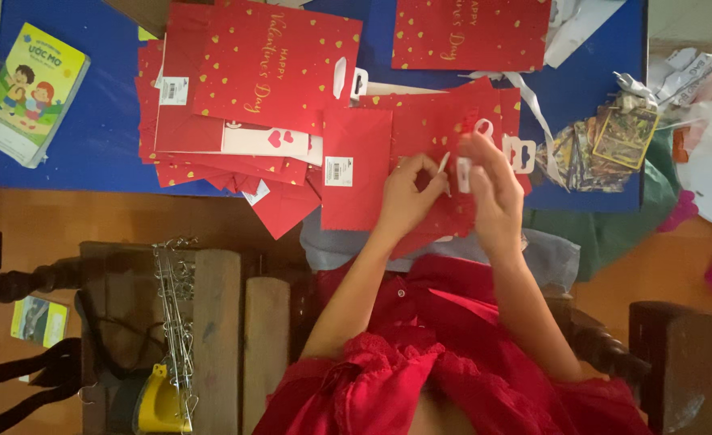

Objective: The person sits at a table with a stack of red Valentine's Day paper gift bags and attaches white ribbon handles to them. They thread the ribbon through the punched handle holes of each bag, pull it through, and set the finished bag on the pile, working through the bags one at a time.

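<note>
**Both hands at a small white tag over the red cards**

My left hand (408,193) is curled nearly closed, thumb and forefinger pinching a thin white strip (445,162) that sticks up from them. My right hand (493,189) is raised just beside it, fingers loosely bent around a small white tag (463,174); motion blur smears the fingertips, so I cannot tell how firmly they grip. Under both hands lies a red card (432,121) with gold hearts, its lower part hidden by my hands. Left of it, a fanned heap of red envelopes and cards (235,121) overlaps so much that single pieces are hard to separate. All rest on the blue worktop (90,137). A children's booklet (32,93) sits at its far left; glossy picture cards (606,145) lie right, partly blurred.
</note>
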`<state>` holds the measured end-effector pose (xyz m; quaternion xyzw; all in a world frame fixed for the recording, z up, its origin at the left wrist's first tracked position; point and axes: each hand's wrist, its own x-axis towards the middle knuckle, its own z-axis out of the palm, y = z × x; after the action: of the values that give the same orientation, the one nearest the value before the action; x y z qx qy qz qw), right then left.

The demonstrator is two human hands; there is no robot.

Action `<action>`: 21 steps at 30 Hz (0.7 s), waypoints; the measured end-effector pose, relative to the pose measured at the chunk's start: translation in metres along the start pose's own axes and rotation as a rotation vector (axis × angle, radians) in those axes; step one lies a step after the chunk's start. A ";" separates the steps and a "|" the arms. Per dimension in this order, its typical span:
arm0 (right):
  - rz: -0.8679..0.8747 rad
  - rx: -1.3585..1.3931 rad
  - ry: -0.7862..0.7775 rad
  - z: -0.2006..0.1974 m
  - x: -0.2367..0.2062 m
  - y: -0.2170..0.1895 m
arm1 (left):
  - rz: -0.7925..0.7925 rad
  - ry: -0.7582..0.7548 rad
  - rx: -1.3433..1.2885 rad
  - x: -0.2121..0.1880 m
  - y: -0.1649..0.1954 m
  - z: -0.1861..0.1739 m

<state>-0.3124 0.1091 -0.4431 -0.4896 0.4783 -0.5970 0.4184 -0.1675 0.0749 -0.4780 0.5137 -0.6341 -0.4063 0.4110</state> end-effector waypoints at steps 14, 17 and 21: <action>-0.252 -0.652 -0.053 0.001 0.015 0.032 | -0.166 -0.270 -0.614 0.006 -0.023 -0.022; -0.155 -0.578 0.023 0.001 0.014 0.033 | -0.207 -0.255 -0.617 0.007 -0.018 -0.022; -0.216 -0.499 0.043 0.004 0.012 0.028 | -0.114 -0.194 -0.560 0.009 0.000 -0.021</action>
<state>-0.3094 0.0914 -0.4681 -0.6131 0.5644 -0.5120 0.2084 -0.1490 0.0642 -0.4706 0.3742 -0.5039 -0.6348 0.4507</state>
